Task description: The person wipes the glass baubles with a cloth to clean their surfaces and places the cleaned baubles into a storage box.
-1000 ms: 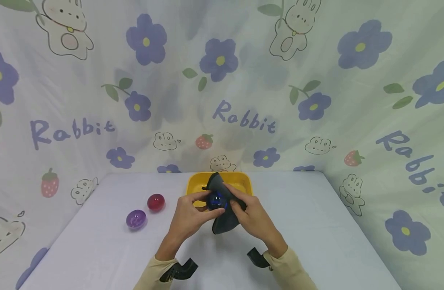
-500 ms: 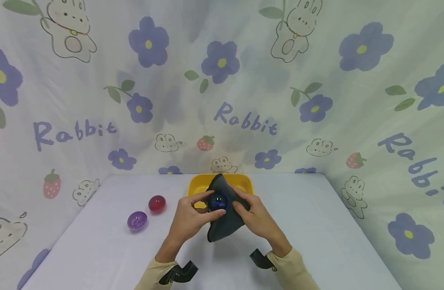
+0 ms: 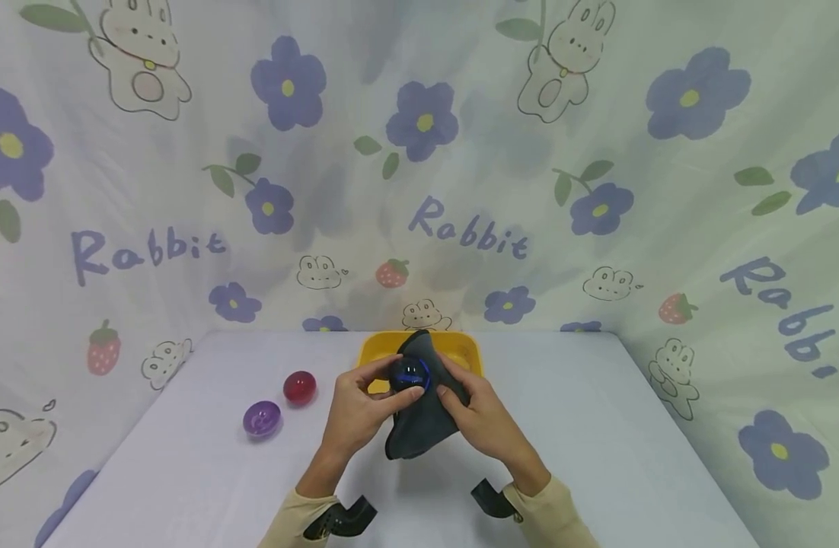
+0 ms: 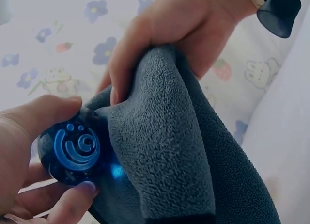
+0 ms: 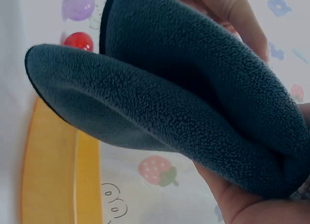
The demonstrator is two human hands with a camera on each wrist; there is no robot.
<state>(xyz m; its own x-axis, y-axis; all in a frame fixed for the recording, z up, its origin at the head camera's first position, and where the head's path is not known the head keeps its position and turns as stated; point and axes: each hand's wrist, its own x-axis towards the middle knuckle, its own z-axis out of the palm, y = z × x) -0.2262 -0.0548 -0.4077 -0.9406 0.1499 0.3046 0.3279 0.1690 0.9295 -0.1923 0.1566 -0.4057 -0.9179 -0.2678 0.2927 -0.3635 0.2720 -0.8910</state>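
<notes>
A glossy dark blue ball [image 4: 77, 149] with a light-blue swirl mark is pinched between the thumb and fingers of my left hand [image 3: 356, 402]. My right hand [image 3: 486, 415] grips a folded dark grey-green cloth [image 3: 422, 422] with a fuzzy surface and black edging. In the left wrist view the cloth lies against the ball's right side. Cloth fills much of the right wrist view and hides most of the ball there. Both hands are raised above the table, in front of a yellow tray [image 3: 374, 346].
On the white table [image 3: 598, 441], a red ball [image 3: 300, 388] and a purple ball-like piece [image 3: 262, 418] lie left of my hands. The yellow tray stands at the far edge, partly hidden by the cloth. A printed curtain [image 3: 351, 228] rises behind.
The cloth has shifted against the ball, its lower corner swinging down and left. The ball has turned slightly in my left fingers. Both hands keep their hold.
</notes>
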